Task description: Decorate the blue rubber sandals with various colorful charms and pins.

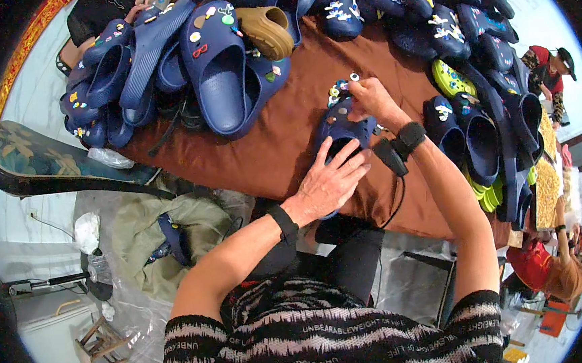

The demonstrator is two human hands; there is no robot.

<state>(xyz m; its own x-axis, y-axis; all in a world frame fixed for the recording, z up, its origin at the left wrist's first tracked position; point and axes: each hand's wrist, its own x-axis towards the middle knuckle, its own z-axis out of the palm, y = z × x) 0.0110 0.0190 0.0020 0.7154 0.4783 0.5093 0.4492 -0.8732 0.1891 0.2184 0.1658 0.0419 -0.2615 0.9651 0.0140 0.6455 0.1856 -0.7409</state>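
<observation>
A navy clog (335, 123) lies on the brown cloth in front of me, its toe pointing away. My left hand (328, 180) rests over its foot opening with the fingers spread. At the toe end, my right hand (374, 100) is closed, thumb and fingertips together. What it pinches, if anything, is hidden. Beside those fingertips is a small cluster of colourful shoe charms (336, 93); a round white one (354, 76) sits just above. Part of the clog is covered by my hands.
Piled navy clogs (220, 85) with charms and a brown clog (267, 33) stand at the far left of the brown cloth (236, 165). More clogs (480, 141) line the right side. A black cable (400, 197) hangs near my right wrist. Other people work at far right and far left.
</observation>
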